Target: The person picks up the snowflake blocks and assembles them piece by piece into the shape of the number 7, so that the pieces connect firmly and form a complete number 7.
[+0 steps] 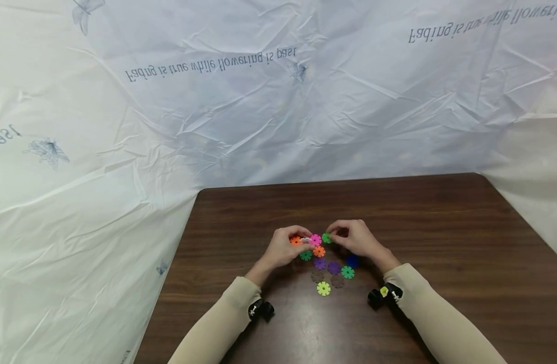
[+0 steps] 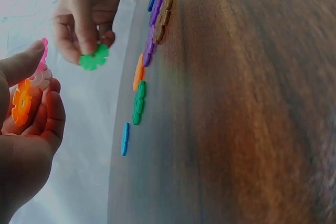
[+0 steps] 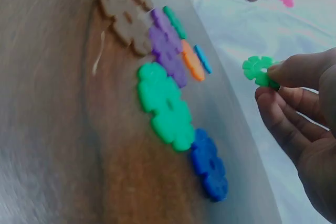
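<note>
My left hand [image 1: 280,248] holds a joined row of notched plastic discs: an orange disc [image 2: 21,103], a clear pale disc [image 2: 40,78] and a pink disc [image 1: 316,239]. Just to its right, my right hand [image 1: 357,239] pinches a bright green disc [image 3: 256,70] between thumb and fingers. A small gap separates the green disc from the pink one. Both hands are raised above the table, over loose discs of the same kind. Part of the clear disc is covered by the left hand's fingers.
On the brown wooden table [image 1: 442,242] lie a yellow disc [image 1: 324,288], a blue disc [image 3: 209,165], a teal disc [image 3: 166,106], a light blue disc [image 2: 125,139], and several purple, brown, orange and green ones. White printed sheeting [image 1: 260,121] hangs behind the table.
</note>
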The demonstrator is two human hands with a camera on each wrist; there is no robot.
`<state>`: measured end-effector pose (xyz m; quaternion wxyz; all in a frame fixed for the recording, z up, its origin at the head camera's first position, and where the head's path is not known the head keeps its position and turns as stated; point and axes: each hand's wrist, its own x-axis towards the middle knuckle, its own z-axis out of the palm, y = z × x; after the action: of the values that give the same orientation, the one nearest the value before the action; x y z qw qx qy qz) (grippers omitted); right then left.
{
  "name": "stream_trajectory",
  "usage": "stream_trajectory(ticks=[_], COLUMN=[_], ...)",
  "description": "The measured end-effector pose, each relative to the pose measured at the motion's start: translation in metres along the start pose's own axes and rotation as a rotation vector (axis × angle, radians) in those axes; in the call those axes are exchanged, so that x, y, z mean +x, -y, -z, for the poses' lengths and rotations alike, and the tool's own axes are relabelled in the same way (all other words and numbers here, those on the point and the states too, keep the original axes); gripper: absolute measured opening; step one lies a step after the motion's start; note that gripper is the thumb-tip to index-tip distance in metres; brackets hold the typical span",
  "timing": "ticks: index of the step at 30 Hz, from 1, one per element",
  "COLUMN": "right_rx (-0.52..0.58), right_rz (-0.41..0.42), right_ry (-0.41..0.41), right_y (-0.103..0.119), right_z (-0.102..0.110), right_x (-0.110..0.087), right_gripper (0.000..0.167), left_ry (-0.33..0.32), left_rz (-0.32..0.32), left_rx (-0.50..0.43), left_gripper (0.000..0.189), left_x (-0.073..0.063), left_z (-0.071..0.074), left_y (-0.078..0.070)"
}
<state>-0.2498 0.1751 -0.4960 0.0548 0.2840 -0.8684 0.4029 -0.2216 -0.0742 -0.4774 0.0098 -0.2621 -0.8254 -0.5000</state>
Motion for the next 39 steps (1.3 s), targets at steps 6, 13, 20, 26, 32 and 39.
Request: stream_trajectory(ticks=[6,13,20,26,32,39], right_rx=[0.052,0.102,0.130,0.151,0.157,0.169], right_rz=[0.028,0.058,0.050,0.038,0.070,0.128], right_ry=[-0.046,-0.062,-0.062,-0.057,-0.059,-0.063], right_y=[0.003,0.006,0.011,0.015,0.032,0.049], right_z=[0.004,0.007,0.009,0.008,0.012,0.016], right_x=[-0.002,-0.003,-0.005,-0.006,-0.005,-0.004], right_gripper=[0.007,0.008,0.006,0.008,0.007,0.008], left_ry=[-0.010,-0.022,-0.023,-0.018,-0.013,0.000], left_rz=[-0.020,-0.005,0.003,0.011,-0.011,-0.005], left_rx=[-0.001,-0.004,-0.018,0.006,0.021,0.017], left_gripper=[0.023,0.022,0.023,0.025,0.028,0.029], left_x=[0.002,0.003,0.004,0.002,0.004,0.005], left_z=[-0.002,-0.003,-0.004,-0.004,-0.003,-0.002], left_y=[0.011,0.010,0.011,0.009,0.013,0.015])
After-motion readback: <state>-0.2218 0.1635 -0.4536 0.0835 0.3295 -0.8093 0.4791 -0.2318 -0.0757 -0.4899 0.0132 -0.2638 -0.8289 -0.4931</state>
